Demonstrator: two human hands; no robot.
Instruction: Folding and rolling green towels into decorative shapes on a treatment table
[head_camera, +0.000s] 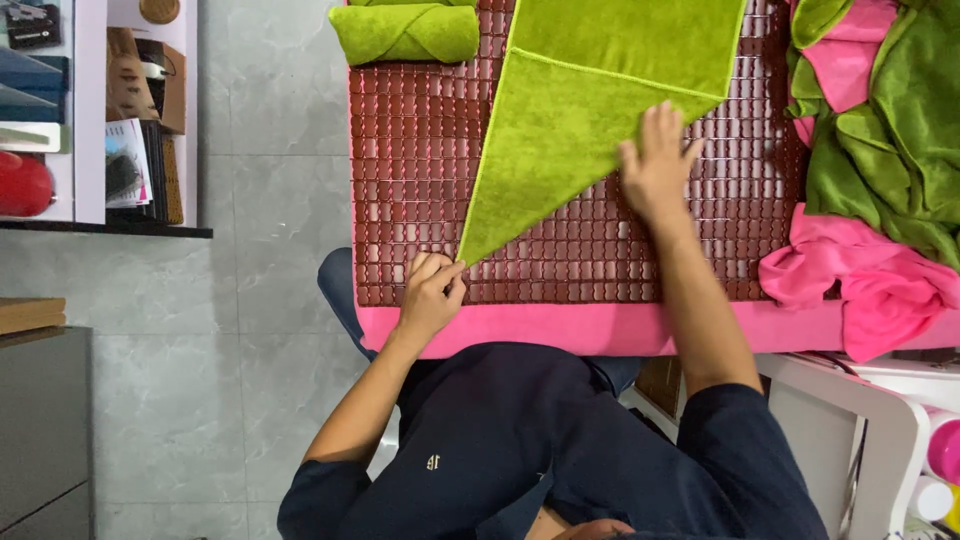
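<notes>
A grey tiled floor (250, 300) fills the left of the frame, and in the centre and right stands a table (600, 328) covered in pink cloth, topped by a dark red mat (420, 150) of small glossy tiles in a grid. On that mat, in the upper centre, lies a green towel (570, 130), fuzzy and edged with a stitched hem, one side folded over into a long triangle whose tip points to the lower centre of the mat. The left hand (432, 295) has its fingers curled together, pinching that tip at the mat's near edge. The right hand (658, 160) lies flat on the fold's right corner, fingers slightly spread and pressing down. A rolled green towel (405, 32) sits at the upper left of the mat, well apart from the hands. A rumpled heap of green and pink towels (870, 160) crowds the right edge, cut off by the frame. At far left a shelf (100, 110) holds boxes and papers, too small to make out. The towel's top is cut off by the frame's upper edge.
</notes>
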